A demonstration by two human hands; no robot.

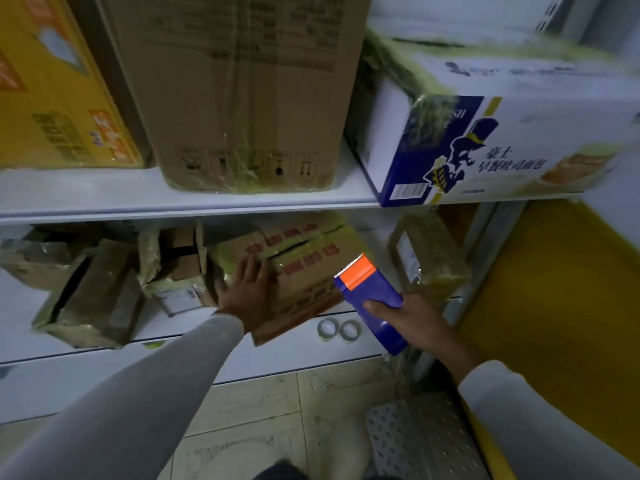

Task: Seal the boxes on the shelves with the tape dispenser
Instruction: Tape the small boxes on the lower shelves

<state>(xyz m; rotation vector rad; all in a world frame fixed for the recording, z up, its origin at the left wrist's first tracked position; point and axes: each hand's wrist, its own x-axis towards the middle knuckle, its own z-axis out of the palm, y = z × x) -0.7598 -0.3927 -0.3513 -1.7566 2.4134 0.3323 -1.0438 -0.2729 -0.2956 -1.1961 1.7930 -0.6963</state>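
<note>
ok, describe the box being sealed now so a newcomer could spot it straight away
Look at the lower shelf, under the big plain brown carton. Near its middle lies a tilted cardboard box with red print, one corner overhanging the shelf edge. The left hand rests flat on it and the blue tape dispenser hovers at its right; neighbouring boxes carry no red lettering.

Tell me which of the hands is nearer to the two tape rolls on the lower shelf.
Right. The right hand, gripping the tape dispenser, is just right of the tape rolls. The left hand lies flat on the red-printed box, farther away to their upper left.
</note>
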